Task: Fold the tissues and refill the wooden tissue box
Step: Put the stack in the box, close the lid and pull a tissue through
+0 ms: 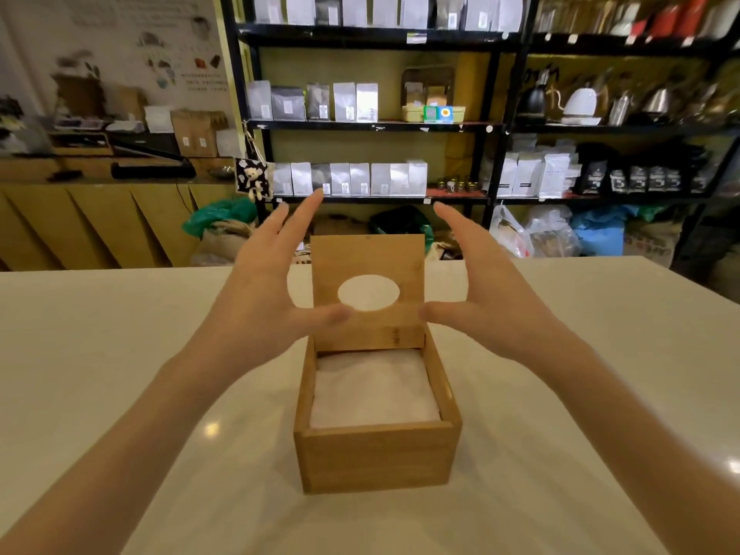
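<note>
Wooden tissue box (376,458), lid (368,266) upright

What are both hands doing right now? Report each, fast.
Left hand: open, fingers spread beside the raised lid, holding nothing.
Right hand: open on the lid's other side, holding nothing.

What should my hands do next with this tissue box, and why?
Probably tip the lid forward and down to close the wooden tissue box. The tissues already fill it nearly to the rim, the lid stands upright at the back edge, and both the left hand and right hand are open beside it, holding nothing.
</note>
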Demonstrator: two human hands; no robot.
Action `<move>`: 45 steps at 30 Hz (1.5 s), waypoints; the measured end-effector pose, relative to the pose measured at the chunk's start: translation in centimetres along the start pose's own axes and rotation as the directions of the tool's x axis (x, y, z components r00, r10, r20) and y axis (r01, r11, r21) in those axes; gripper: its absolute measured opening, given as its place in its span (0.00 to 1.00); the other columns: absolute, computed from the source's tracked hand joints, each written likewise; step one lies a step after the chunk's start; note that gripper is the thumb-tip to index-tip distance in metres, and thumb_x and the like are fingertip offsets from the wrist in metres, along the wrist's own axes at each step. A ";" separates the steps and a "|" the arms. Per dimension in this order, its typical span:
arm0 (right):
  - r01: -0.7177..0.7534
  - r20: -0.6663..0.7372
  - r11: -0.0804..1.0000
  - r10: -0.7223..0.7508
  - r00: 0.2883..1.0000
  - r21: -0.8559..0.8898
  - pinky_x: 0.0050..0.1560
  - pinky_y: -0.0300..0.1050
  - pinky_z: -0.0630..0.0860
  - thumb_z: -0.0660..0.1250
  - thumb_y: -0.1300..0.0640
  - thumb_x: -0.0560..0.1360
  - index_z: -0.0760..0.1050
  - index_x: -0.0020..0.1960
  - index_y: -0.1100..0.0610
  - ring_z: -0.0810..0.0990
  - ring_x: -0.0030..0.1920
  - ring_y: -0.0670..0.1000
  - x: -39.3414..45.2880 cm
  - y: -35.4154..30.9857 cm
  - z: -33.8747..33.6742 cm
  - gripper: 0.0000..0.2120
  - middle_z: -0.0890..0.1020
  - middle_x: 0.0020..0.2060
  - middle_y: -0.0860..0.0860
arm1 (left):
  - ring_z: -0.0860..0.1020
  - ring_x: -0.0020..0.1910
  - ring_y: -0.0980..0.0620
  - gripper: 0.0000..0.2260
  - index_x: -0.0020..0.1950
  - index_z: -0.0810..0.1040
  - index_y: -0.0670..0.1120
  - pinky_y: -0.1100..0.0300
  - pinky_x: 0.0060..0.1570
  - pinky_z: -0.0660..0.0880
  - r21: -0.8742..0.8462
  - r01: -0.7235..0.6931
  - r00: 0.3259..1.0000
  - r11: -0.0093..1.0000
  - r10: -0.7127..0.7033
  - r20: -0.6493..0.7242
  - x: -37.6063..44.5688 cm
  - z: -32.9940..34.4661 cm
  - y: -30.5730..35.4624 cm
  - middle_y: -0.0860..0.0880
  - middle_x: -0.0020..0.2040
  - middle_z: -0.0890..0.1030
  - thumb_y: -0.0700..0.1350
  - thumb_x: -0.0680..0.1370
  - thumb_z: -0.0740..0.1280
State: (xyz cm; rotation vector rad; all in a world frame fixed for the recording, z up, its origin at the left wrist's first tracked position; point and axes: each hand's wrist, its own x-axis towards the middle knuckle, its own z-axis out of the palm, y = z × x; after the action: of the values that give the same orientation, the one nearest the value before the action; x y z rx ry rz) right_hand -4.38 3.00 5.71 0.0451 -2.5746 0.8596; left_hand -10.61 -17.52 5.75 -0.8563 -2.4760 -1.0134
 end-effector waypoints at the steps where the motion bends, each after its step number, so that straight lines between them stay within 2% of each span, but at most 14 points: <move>1: 0.023 0.002 0.999 -0.023 1.000 -0.034 0.71 0.49 0.54 0.75 0.56 0.66 0.44 0.74 0.44 0.49 0.75 0.50 0.4 0.1 0.4 0.50 0.51 0.76 0.47 | 0.50 0.74 0.52 0.48 0.65 0.41 0.69 0.49 0.71 0.53 0.059 -0.014 1.000 0.998 0.014 0.011 0.4 0.3 -0.2 0.52 0.76 0.51 0.54 0.62 0.75; 3: 0.076 0.010 0.989 -0.075 0.997 -0.131 0.73 0.49 0.47 0.75 0.57 0.66 0.37 0.74 0.46 0.41 0.75 0.49 1.0 0.2 0.9 0.54 0.44 0.76 0.47 | 0.43 0.75 0.49 0.51 0.65 0.36 0.67 0.46 0.72 0.47 0.165 -0.024 0.999 0.986 0.017 0.039 1.1 1.0 -0.7 0.50 0.77 0.44 0.55 0.61 0.76; 5: 0.135 0.030 0.968 -0.132 0.991 -0.210 0.74 0.49 0.44 0.74 0.57 0.66 0.34 0.74 0.47 0.39 0.75 0.49 1.5 0.1 1.2 0.54 0.41 0.76 0.46 | 0.41 0.75 0.48 0.53 0.68 0.35 0.64 0.47 0.72 0.44 0.253 -0.014 0.996 0.967 -0.007 0.084 1.7 1.4 -1.1 0.50 0.77 0.43 0.55 0.61 0.76; 7: 0.184 0.082 0.946 -0.168 0.982 -0.267 0.75 0.53 0.42 0.73 0.56 0.67 0.36 0.74 0.48 0.38 0.75 0.49 1.7 -0.1 1.2 0.53 0.43 0.76 0.45 | 0.41 0.75 0.48 0.52 0.72 0.41 0.60 0.47 0.72 0.44 0.301 -0.022 0.994 0.953 -0.012 0.110 1.9 1.6 -1.4 0.51 0.77 0.46 0.55 0.61 0.76; 11: 0.229 0.162 0.879 -0.176 0.971 -0.418 0.73 0.54 0.35 0.71 0.51 0.69 0.43 0.75 0.48 0.39 0.75 0.49 1.8 -0.5 0.9 0.46 0.46 0.76 0.46 | 0.44 0.75 0.48 0.45 0.71 0.55 0.57 0.47 0.72 0.46 0.338 -0.049 0.995 0.940 0.018 0.096 1.9 1.5 -1.0 0.53 0.76 0.55 0.56 0.60 0.76; 18: 0.225 0.022 0.842 -0.247 0.969 -0.490 0.71 0.60 0.35 0.69 0.53 0.71 0.53 0.74 0.49 0.48 0.75 0.51 0.3 -0.9 1.4 0.37 0.57 0.75 0.46 | 0.54 0.74 0.46 0.41 0.69 0.63 0.51 0.46 0.71 0.46 0.439 -0.115 0.987 0.891 0.152 -0.049 0.4 1.7 -0.8 0.49 0.72 0.65 0.54 0.60 0.77; 22: 0.269 -0.106 0.851 -0.350 0.931 -0.452 0.70 0.64 0.45 0.69 0.57 0.69 0.63 0.70 0.53 0.62 0.72 0.58 -1.0 -0.4 2.3 0.32 0.69 0.70 0.53 | 0.61 0.71 0.45 0.38 0.67 0.64 0.49 0.45 0.69 0.51 0.521 -0.162 0.964 0.838 0.248 -0.100 -1.2 2.0 -1.2 0.45 0.68 0.71 0.55 0.62 0.76; 24: 0.281 -0.158 0.860 -0.376 0.913 -0.426 0.70 0.63 0.50 0.63 0.54 0.71 0.64 0.69 0.53 0.63 0.70 0.57 -1.9 -0.4 2.6 0.27 0.71 0.68 0.54 | 0.58 0.71 0.47 0.31 0.69 0.63 0.50 0.48 0.70 0.49 0.508 -0.169 0.952 0.844 0.273 -0.137 -2.2 2.0 -0.8 0.46 0.69 0.70 0.59 0.70 0.66; 26: 0.298 -0.171 0.875 -0.383 0.908 -0.381 0.72 0.58 0.47 0.57 0.48 0.74 0.61 0.70 0.51 0.57 0.71 0.52 -3.2 -0.7 2.7 0.25 0.69 0.70 0.52 | 0.55 0.72 0.50 0.28 0.71 0.60 0.51 0.51 0.69 0.46 0.466 -0.155 0.954 0.871 0.254 -0.158 -3.4 1.9 -0.2 0.47 0.72 0.67 0.62 0.74 0.55; 28: 0.311 -0.140 0.891 -0.372 0.918 -0.330 0.74 0.52 0.40 0.50 0.42 0.75 0.58 0.72 0.49 0.52 0.72 0.49 -4.6 -0.9 2.6 0.27 0.64 0.72 0.49 | 0.51 0.73 0.52 0.27 0.73 0.55 0.53 0.52 0.70 0.44 0.426 -0.150 0.962 0.892 0.231 -0.145 -4.8 1.9 0.3 0.50 0.74 0.62 0.62 0.76 0.49; 31: 0.328 -0.117 0.880 -0.387 0.915 -0.343 0.72 0.54 0.40 0.43 0.37 0.76 0.55 0.72 0.48 0.50 0.73 0.49 -6.7 -0.9 2.9 0.28 0.62 0.73 0.48 | 0.45 0.74 0.55 0.26 0.74 0.48 0.57 0.52 0.70 0.40 0.406 -0.148 0.970 0.902 0.213 -0.118 -7.2 2.0 0.4 0.53 0.75 0.55 0.62 0.77 0.43; 36: 0.308 -0.077 0.830 -0.385 0.920 -0.465 0.71 0.58 0.46 0.43 0.38 0.77 0.53 0.74 0.49 0.53 0.74 0.53 -9.9 0.0 4.0 0.28 0.59 0.74 0.49 | 0.42 0.75 0.54 0.25 0.74 0.44 0.57 0.51 0.70 0.36 0.439 -0.122 0.980 0.890 0.179 -0.090 -10.7 3.0 0.3 0.53 0.76 0.49 0.61 0.77 0.40; 41: 0.311 -0.047 0.786 -0.395 0.918 -0.535 0.70 0.59 0.50 0.45 0.38 0.77 0.56 0.74 0.52 0.57 0.72 0.54 -11.8 1.1 5.1 0.30 0.59 0.73 0.51 | 0.45 0.75 0.51 0.25 0.75 0.49 0.53 0.46 0.70 0.38 0.498 -0.141 0.980 0.856 0.193 -0.055 -12.9 3.8 -0.1 0.49 0.76 0.52 0.57 0.78 0.41; 45: 0.310 -0.026 0.782 -0.384 0.923 -0.540 0.71 0.60 0.50 0.46 0.38 0.77 0.59 0.73 0.52 0.59 0.71 0.54 -12.3 1.5 5.5 0.29 0.65 0.72 0.52 | 0.45 0.75 0.51 0.25 0.74 0.53 0.51 0.45 0.70 0.38 0.512 -0.167 0.979 0.842 0.203 -0.015 -13.4 3.9 -0.3 0.49 0.75 0.55 0.57 0.78 0.42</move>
State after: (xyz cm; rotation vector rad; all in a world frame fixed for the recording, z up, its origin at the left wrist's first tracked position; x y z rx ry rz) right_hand 4.47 -0.18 -4.07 0.2817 -2.4663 -0.0008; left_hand -0.87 -20.31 -3.87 -0.8386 -2.3676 -0.2823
